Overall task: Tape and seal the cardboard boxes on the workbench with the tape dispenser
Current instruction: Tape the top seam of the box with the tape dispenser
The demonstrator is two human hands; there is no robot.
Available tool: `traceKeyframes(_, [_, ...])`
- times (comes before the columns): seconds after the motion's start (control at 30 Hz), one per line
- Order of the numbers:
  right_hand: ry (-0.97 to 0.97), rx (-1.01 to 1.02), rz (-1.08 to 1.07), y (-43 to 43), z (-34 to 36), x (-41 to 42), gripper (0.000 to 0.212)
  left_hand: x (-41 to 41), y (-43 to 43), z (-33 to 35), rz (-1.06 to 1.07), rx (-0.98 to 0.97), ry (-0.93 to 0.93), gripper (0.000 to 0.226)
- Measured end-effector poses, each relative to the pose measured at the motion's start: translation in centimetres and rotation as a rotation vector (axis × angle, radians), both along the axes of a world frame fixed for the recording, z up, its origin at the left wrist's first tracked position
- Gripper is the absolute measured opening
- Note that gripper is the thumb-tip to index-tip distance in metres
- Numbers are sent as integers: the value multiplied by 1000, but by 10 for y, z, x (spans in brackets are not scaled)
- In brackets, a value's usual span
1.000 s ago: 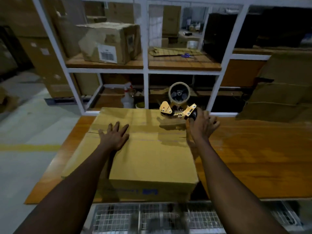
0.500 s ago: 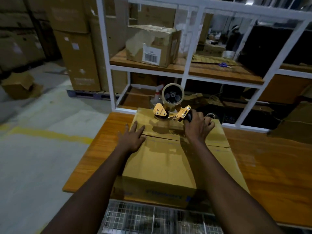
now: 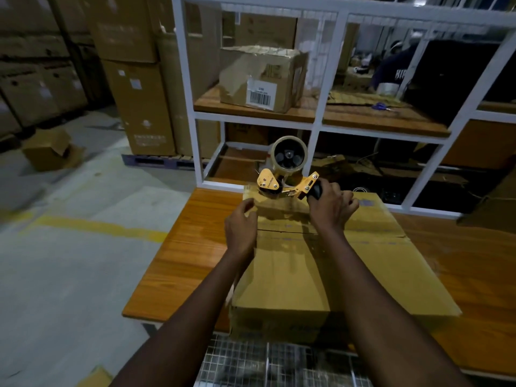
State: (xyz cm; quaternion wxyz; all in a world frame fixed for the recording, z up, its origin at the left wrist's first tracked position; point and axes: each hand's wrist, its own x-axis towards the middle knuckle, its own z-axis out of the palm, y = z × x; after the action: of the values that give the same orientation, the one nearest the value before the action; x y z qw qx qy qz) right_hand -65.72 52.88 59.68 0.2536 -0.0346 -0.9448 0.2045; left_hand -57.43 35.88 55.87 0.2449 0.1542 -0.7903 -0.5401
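Observation:
A large closed cardboard box [image 3: 321, 263] lies on the wooden workbench [image 3: 192, 241], its flap seam running across the top. My right hand [image 3: 331, 203] grips the black handle of a yellow tape dispenser [image 3: 284, 174], whose roller sits on the box's far left corner. A roll of brown tape is mounted on it. My left hand [image 3: 241, 227] is at the box's left edge, fingers loosely curved, holding nothing. Whether it touches the box is unclear.
A white metal shelf frame [image 3: 318, 124] stands behind the bench, holding a worn labelled box [image 3: 262, 79] and blue scissors [image 3: 381, 106]. Stacked cartons [image 3: 134, 88] stand on the floor at left. A wire mesh rack [image 3: 279, 361] sits below the bench's front edge.
My left hand has lifted off the box top and shifted to the left edge. The dispenser has travelled left along the far edge to the corner. The view has swung left.

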Motion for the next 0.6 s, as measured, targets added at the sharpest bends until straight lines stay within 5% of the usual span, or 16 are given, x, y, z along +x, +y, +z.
traceKeyframes(0.4, [32,-75,-32,-2,13,3,39,-5,26,26,-9,280,111,43])
traceKeyframes(0.6, [51,-100,-27,1,18,5,39,-2,31,23,-120,339,105,26])
